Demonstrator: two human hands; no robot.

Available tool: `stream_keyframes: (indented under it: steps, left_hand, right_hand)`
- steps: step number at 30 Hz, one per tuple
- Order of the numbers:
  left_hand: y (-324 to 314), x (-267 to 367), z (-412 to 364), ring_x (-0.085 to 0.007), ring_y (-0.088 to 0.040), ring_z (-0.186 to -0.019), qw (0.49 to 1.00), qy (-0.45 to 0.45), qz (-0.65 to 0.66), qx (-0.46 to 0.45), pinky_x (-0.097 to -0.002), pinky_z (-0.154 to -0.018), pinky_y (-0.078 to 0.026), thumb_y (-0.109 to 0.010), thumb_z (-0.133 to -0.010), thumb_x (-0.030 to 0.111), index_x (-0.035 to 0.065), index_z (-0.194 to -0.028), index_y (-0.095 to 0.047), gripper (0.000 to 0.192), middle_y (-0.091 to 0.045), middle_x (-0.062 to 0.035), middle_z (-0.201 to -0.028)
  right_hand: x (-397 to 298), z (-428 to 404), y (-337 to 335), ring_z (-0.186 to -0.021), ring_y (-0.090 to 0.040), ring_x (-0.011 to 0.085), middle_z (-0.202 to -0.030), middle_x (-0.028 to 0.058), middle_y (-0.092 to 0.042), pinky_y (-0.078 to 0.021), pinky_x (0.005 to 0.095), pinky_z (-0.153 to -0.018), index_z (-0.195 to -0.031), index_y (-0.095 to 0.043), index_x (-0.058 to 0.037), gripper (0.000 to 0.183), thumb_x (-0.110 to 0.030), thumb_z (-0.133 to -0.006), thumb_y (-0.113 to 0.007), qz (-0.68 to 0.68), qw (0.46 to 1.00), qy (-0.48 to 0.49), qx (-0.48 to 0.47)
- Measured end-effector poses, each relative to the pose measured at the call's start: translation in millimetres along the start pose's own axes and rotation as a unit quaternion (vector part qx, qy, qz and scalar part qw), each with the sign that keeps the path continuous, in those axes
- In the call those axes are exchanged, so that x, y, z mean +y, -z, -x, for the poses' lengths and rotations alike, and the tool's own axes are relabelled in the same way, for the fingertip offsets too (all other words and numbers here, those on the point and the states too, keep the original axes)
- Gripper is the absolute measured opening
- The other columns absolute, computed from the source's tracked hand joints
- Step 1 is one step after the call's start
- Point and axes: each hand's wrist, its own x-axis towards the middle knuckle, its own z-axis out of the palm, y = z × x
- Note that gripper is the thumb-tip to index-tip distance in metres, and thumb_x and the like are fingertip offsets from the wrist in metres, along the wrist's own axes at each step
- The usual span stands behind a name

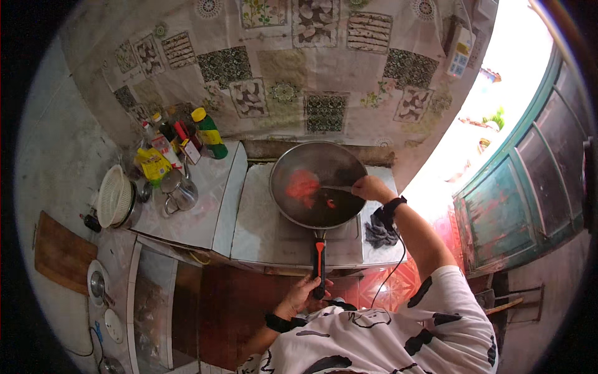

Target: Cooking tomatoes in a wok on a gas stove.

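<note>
A frying pan (319, 184) with a black and red handle stands on the tiled counter by the patterned wall. Around the end of that handle my left hand (306, 291) is closed. My right hand (372, 188) reaches over the pan's right rim, gripping a slim metal utensil (336, 188); its far end meets a clump of red food (302, 186) in the left half of the pan. A smaller red piece (331, 203) lies apart in dark liquid.
Left of the pan, the raised counter holds a green bottle with yellow cap (210, 133), a yellow packet (153, 166), a steel jug (180, 190) and a white colander (114, 196). A dark cloth (379, 232) lies right of the pan. A green door (504, 210) stands at far right.
</note>
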Motion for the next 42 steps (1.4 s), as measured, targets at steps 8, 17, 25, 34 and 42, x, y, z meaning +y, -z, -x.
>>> stream_keyframes:
  steps: [8,17,25,34,42]
  left_hand:
    - [0.4,-2.8,-5.2,-0.0166,-0.060,-0.075,0.999,-0.015,-0.027,-0.013,-0.0294,-0.060,-0.050,-0.042,-0.093,0.028,0.0051,-0.109,-0.048,0.029,-0.059,-0.0092,-0.101]
    - [-0.4,2.2,-1.5,-0.0162,-0.060,-0.075,1.000,-0.006,-0.005,-0.010,-0.0295,-0.062,-0.050,-0.043,-0.092,0.027,0.0039,-0.108,-0.048,0.028,-0.058,-0.0104,-0.100]
    - [-1.3,1.4,-0.1,-0.0167,-0.060,-0.074,1.000,-0.015,-0.017,-0.015,-0.0296,-0.060,-0.053,-0.045,-0.092,0.025,0.0057,-0.110,-0.046,0.027,-0.058,-0.0096,-0.099]
    - [1.7,1.6,-3.5,-0.0220,-0.061,-0.085,0.998,-0.029,0.014,-0.053,-0.0355,-0.069,-0.052,-0.038,-0.094,0.029,0.0067,-0.119,-0.042,0.034,-0.054,-0.0138,-0.115]
    - [21.3,-5.9,0.4,-0.0240,-0.060,-0.091,0.996,-0.080,0.018,-0.036,-0.0325,-0.074,-0.050,-0.038,-0.094,0.032,0.0090,-0.129,-0.036,0.042,-0.053,-0.0120,-0.117]
  right_hand:
    - [-72.9,57.7,64.7,-0.071,-0.058,0.0342,-0.081,0.0149,-0.057,-0.0473,0.0434,-0.064,-0.089,-0.063,-0.0115,0.016,-0.016,-0.077,-0.054,0.066,0.987,0.108,0.094]
    - [-111.2,114.4,115.6,-0.070,-0.059,0.0222,-0.083,0.0105,-0.055,-0.0476,0.0320,-0.058,-0.081,-0.062,-0.0115,0.011,-0.013,-0.076,-0.051,0.252,0.949,0.181,0.053]
    - [-95.0,105.1,93.6,-0.070,-0.058,0.0253,-0.078,0.0120,-0.054,-0.0478,0.0338,-0.057,-0.077,-0.062,-0.0094,0.010,-0.011,-0.073,-0.053,0.233,0.956,0.121,0.129]
    - [-75.2,106.8,77.0,-0.073,-0.059,0.0265,-0.079,0.0129,-0.057,-0.0486,0.0359,-0.059,-0.082,-0.063,-0.0092,0.014,-0.010,-0.076,-0.050,0.193,0.961,0.100,0.172]
    - [-61.5,101.7,50.6,-0.076,-0.058,0.0272,-0.085,0.0129,-0.055,-0.0491,0.0353,-0.061,-0.095,-0.061,-0.0086,0.019,-0.013,-0.084,-0.046,0.181,0.971,0.017,0.154]
